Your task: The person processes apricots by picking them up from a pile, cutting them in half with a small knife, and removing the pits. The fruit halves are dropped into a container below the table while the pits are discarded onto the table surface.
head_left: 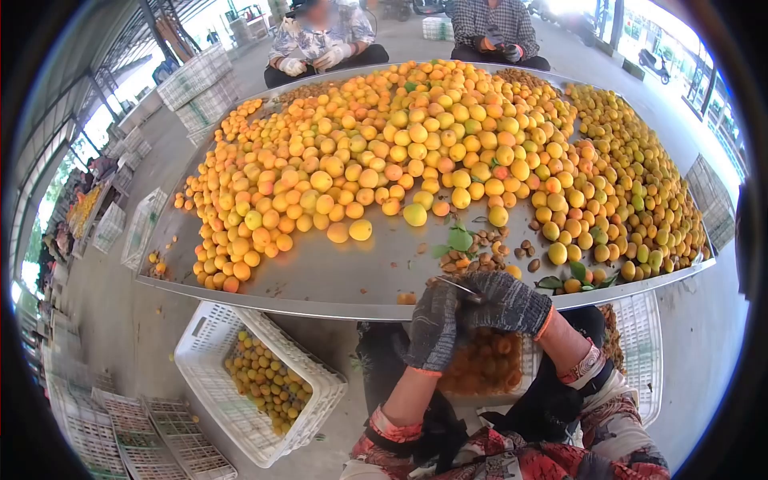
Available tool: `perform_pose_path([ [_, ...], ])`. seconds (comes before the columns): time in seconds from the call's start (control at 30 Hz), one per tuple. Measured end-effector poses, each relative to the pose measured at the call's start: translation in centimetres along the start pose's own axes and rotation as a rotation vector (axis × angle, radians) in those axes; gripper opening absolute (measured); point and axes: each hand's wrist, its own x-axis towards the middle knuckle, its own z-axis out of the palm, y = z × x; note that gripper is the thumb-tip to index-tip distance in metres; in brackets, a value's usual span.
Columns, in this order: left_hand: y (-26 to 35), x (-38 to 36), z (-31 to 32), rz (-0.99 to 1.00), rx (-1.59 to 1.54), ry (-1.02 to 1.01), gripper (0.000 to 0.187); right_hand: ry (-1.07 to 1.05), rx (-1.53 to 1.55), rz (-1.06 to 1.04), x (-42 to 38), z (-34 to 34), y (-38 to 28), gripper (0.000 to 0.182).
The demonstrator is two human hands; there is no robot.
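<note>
Both of my hands wear dark grey knitted gloves and meet at the near edge of the metal table [352, 276]. A thin knife blade [454, 284] sticks out of my right hand [508, 302], pointing left over the fingers of the other hand. My left hand [436, 324] is closed against it, and whatever it grips is hidden. Just beyond them lie a heap of brown apricot pits [480, 254] and a green leaf [460, 238]. Below my hands, a crate holds orange apricot halves [484, 364].
A large pile of apricots [360, 160] covers much of the table, with smaller, greener ones [640, 184] at right. A white crate [200, 344] with apricots stands on the floor at left. Two people [324, 40] in gloves sit across the table. Stacked crates [196, 84] stand behind.
</note>
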Motion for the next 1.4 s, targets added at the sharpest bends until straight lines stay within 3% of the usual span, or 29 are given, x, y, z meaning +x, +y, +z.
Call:
perform_pose_path([
  [0.1,0.6,0.6,-0.4,-0.018,-0.038,-0.111,0.025,0.032,-0.06,0.029,-0.2,0.0,0.4,0.048],
  [0.17,1.3,1.1,-0.5,0.172,-0.048,-0.091,0.019,0.138,0.061,-0.062,-0.5,0.4,1.8,0.045],
  [0.3,1.6,1.0,0.0,0.41,0.149,0.012,0.021,0.133,-0.047,-0.108,0.1,0.5,0.9,0.038],
  [0.37,2.9,0.6,0.6,-0.423,-0.455,0.025,0.025,0.209,-0.17,-0.093,0.3,0.9,-0.3,0.029],
  [0.4,3.5,0.7,0.7,-0.421,-0.455,0.023,0.025,0.212,-0.172,-0.092,0.3,1.0,-0.4,0.029],
  [0.47,4.5,0.9,0.9,-0.689,-0.517,0.176,0.033,0.264,-0.14,-0.06,0.1,1.5,-0.7,0.024],
  [0.5,2.6,1.0,1.6,-0.687,-0.515,0.177,0.033,0.266,-0.139,-0.063,0.1,1.7,-0.8,0.024],
  [0.57,-3.6,1.0,3.7,-0.774,-1.022,0.235,0.024,0.29,-0.249,-0.054,0.0,1.9,-0.9,0.023],
  [0.7,-3.8,0.4,4.8,-0.663,-0.953,0.229,0.035,0.294,-0.286,-0.022,0.1,2.7,-0.1,0.024],
  [0.8,-0.4,0.5,3.4,-0.754,-0.971,0.278,0.034,0.391,-0.335,-0.069,-0.3,3.3,0.2,0.023],
  [0.9,1.7,0.3,1.9,-0.786,-0.805,0.144,0.034,0.375,-0.288,-0.051,-0.6,3.4,0.0,0.023],
  [0.97,2.0,-0.7,1.4,-0.113,0.208,0.134,0.03,0.448,-0.195,-0.075,-0.7,3.5,-0.6,0.027],
  [1.0,2.3,-0.5,1.4,-0.114,0.209,0.13,0.03,0.449,-0.194,-0.071,-0.8,3.4,-0.9,0.027],
  [1.07,3.1,0.7,1.3,-0.82,-1.301,0.261,0.036,0.422,-0.118,-0.056,-0.9,3.1,-1.4,0.033],
  [1.2,5.2,1.2,-1.6,-0.98,-1.331,0.131,0.032,0.227,0.03,0.046,-1.2,1.6,-1.2,0.037],
  [1.27,4.1,0.5,-1.8,-0.687,-0.911,-0.079,0.029,0.228,0.107,-0.038,-1.5,1.3,-0.7,0.035],
  [1.4,3.6,-0.2,-2.5,-0.506,-0.866,-0.199,0.027,0.23,0.006,-0.117,-2.1,0.7,-0.6,0.035],
])
